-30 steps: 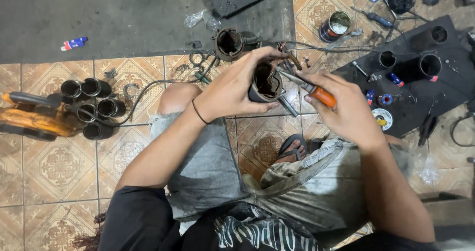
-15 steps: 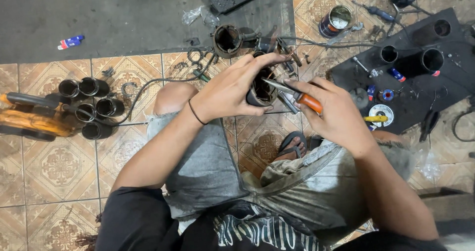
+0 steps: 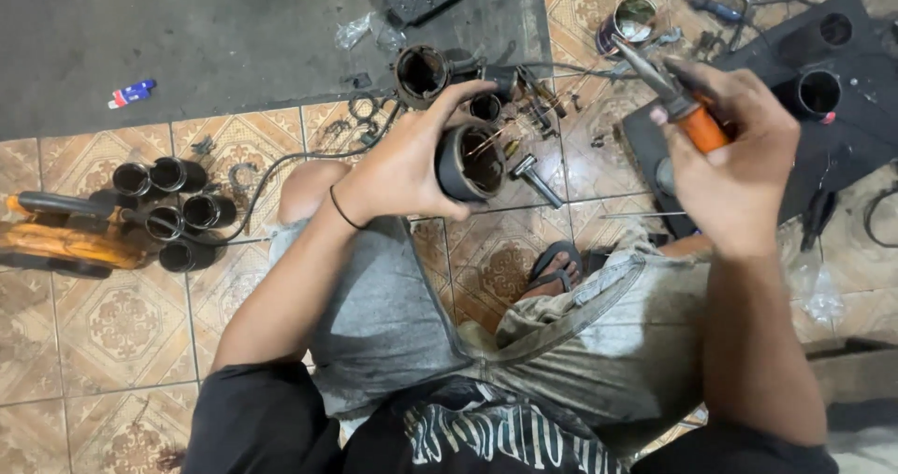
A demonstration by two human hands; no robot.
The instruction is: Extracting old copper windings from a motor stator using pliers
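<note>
Right hand [image 3: 739,170] has pulled back and up from half a second ago: the pliers [image 3: 669,91] were poking into the mouth of the black tube [image 3: 470,163], now they sit well apart from it, over the black mat [image 3: 842,147], tips pointing up-left. Fingers wrapped around the orange handles, squeezed together; tips look closed, can't tell if anything small is pinched in them

Left hand [image 3: 407,161] grips the tube from the side, thumb over the top, fingers curled under, open end turned toward the face so the bore is visible. Thin wires show inside. Tube held above the knees, between both legs, clear of the floor

Loose parts lie on the tiles just beyond it: a bigger round housing [image 3: 421,72], small screws, a bolt. Cluster of short dark tubes [image 3: 173,212] sits far left beside an orange tool [image 3: 56,240], within reach but out of the way. Open tin [image 3: 629,23] near the mat's corner
</note>
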